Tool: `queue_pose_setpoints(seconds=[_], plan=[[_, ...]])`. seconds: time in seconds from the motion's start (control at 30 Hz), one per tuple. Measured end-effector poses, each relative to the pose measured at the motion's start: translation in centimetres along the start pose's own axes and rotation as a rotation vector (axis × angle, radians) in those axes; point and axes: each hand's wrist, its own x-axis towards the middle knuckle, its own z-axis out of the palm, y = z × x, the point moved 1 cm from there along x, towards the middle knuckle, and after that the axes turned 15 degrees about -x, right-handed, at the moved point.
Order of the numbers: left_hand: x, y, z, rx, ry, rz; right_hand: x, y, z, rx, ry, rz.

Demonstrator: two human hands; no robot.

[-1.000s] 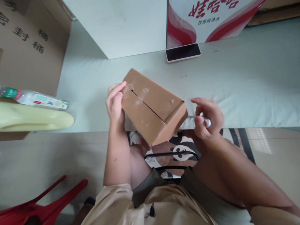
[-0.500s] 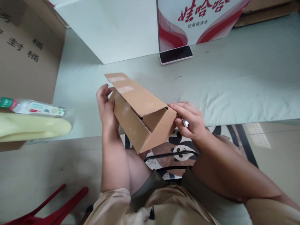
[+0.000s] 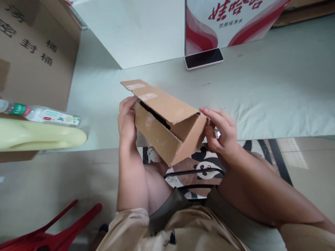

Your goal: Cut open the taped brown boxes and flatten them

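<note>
A small brown cardboard box (image 3: 159, 132) is held tilted above my lap, at the table's near edge. Its long flap carries two pale tape marks and stands partly lifted, with a dark gap beneath it. My left hand (image 3: 127, 118) grips the box's far left end, thumb on the near face and fingers behind. At the right end, my right hand (image 3: 222, 129) has its fingertips on the box's top corner. Its curled fingers also hold a small shiny object (image 3: 217, 133), mostly hidden in the palm, whose kind I cannot make out.
A phone (image 3: 204, 59) lies against a white and red carton (image 3: 235, 28) at the back. On the left are a large cardboard box (image 3: 39, 66), a plastic bottle (image 3: 52, 115) and a pale yellow object (image 3: 44, 134). A red chair (image 3: 65, 226) stands on the floor, lower left.
The view has shifted a little. The flap's near edge stands further from the box's side, so the gap looks wider and darker. Both hands stay on the box.
</note>
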Motion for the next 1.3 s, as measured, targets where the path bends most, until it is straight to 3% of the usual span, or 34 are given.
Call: queue_pose_setpoints(seconds=[0.17, 0.37, 0.5, 0.9, 1.1, 1.3], plan=[[-0.3, -0.1, 0.1, -0.053, -0.064, 0.092, -0.4, 0.1, 0.0, -0.068, 0.057, 0.006], [-0.9, 0.6, 0.9, -0.059, -0.159, 0.21, 0.3, -0.6, -0.5, -0.014, 0.122, -0.09], [-1.3, 0.2, 1.1, -0.083, -0.134, 0.159, 0.5, -0.7, -0.7, -0.004, 0.106, -0.082], [-1.1, -0.7, 1.2, -0.171, -0.095, 0.254, 0.0, -0.3, -0.3, -0.128, -0.049, -0.031], [-1.3, 0.6, 1.5, -0.03, 0.007, 0.195, -0.4, 0.0, -0.1, -0.069, -0.066, 0.02], [-1.3, 1.2, 2.0, 0.083, -0.015, 0.197, -0.7, 0.4, 0.1, -0.027, -0.081, 0.081]])
